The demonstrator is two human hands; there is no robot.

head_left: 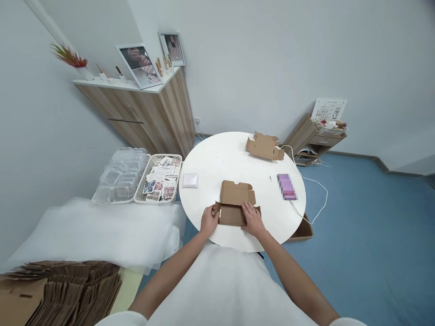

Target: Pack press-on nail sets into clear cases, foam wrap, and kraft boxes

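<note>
A small brown cardboard box (pixel 234 203), partly folded with its lid flap raised, lies at the near edge of the round white table (pixel 224 158). My left hand (pixel 209 220) pinches the box's left side flap, fingers closed on it. My right hand (pixel 253 218) presses down on the box's right side, fingers curled over the wall and flap. A second folded cardboard box (pixel 265 147) sits at the table's far side, untouched.
A small white packet (pixel 190 180) and a purple phone (pixel 286 186) with a white cable lie on the table. Left stand a basket of nail sets (pixel 159 184), clear plastic cases (pixel 118 176), white foam sheets (pixel 91 231) and a stack of flat cardboard (pixel 57 290). Wooden cabinets stand behind.
</note>
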